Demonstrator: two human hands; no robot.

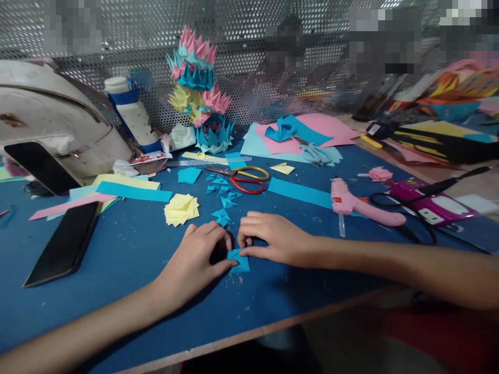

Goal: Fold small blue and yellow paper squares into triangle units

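Note:
A small piece of blue paper [240,264] with folds in it lies on the blue tabletop near the front edge. My left hand [198,252] pinches its left side between thumb and fingers. From the right, my right hand [273,238] grips its upper edge, thumb on top and fingers curled. Just beyond my hands are several small folded blue paper pieces [221,217]. A stack of yellow paper squares [181,209] sits beyond my left hand. Scissors [245,179] with one red and one yellow handle lie farther back.
Two dark phones [64,244] and paper strips [132,190] are on the left, by a pale bag [54,114]. A pink glue gun [360,205] with its cord lies right. Behind stand a folded-paper tower [200,88], a bottle [130,111] and a perforated metal panel [241,31].

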